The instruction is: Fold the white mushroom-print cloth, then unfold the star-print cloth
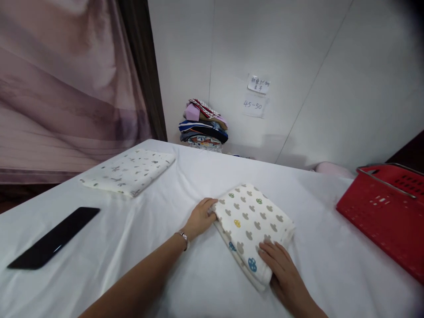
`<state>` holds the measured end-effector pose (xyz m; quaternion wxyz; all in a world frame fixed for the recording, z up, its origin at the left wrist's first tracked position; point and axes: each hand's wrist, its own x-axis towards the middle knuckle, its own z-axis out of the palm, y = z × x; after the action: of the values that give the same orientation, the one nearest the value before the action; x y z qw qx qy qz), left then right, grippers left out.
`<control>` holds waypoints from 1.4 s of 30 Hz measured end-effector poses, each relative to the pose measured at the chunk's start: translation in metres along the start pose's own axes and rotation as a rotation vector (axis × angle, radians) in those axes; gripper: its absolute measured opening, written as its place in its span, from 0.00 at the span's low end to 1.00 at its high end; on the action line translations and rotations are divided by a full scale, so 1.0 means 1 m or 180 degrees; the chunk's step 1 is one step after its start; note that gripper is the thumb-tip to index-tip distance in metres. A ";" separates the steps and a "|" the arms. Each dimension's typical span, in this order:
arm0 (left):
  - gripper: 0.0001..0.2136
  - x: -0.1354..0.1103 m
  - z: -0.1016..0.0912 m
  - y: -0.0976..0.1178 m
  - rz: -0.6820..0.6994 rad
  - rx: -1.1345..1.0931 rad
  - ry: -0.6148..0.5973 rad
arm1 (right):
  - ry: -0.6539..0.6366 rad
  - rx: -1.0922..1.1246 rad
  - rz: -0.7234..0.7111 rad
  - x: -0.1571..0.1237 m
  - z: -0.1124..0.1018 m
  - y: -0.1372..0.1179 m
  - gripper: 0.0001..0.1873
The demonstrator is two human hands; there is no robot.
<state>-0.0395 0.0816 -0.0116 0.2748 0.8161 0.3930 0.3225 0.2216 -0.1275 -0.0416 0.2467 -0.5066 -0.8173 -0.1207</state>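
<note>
Mushroom cloth (248, 212) on the table (314, 265), left of the red basket (380, 216).
Left hand (198, 218) pinches the corner farthest from the basket; right hand (283, 270) holds the side nearer it, fingers (273, 257) a bit apart.

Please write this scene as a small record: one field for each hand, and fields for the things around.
left hand: touches left corner of folded patterned cloth
right hand: on the same cloth, near its right edge
surface: white sheet
left side: second folded cloth, flat black object
right side: red basket
background: fabric pile, paper notes
</note>
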 end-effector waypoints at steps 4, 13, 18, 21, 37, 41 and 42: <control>0.19 0.004 0.002 0.003 0.0048 0.0156 0.0001 | 0.0002 -0.0034 0.0013 0.000 0.001 0.000 0.31; 0.11 0.018 -0.003 -0.001 0.0157 0.1293 0.0207 | -0.0064 -0.0117 -0.0033 0.003 0.000 -0.001 0.28; 0.10 0.017 -0.006 -0.010 -0.0170 0.1210 0.0155 | -0.0065 -0.0121 -0.0072 0.005 0.001 -0.002 0.26; 0.11 0.012 -0.006 -0.011 -0.0153 0.1156 0.0140 | -0.0066 -0.0116 -0.0060 0.005 0.000 -0.002 0.26; 0.18 0.009 -0.013 0.000 0.0095 0.0750 0.0227 | 0.0082 -0.0015 -0.0089 0.003 0.007 0.001 0.26; 0.20 0.007 -0.003 0.027 0.0671 0.0942 0.0363 | 0.0057 -0.0052 -0.0112 0.002 0.009 0.001 0.25; 0.19 0.007 0.001 0.032 0.0808 0.1096 0.0290 | 0.0045 -0.0055 -0.0111 0.001 0.009 0.001 0.25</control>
<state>-0.0209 0.0696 0.0120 0.0705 0.8785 0.3484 0.3191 0.2194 -0.1220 -0.0484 0.2460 -0.4936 -0.8231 -0.1357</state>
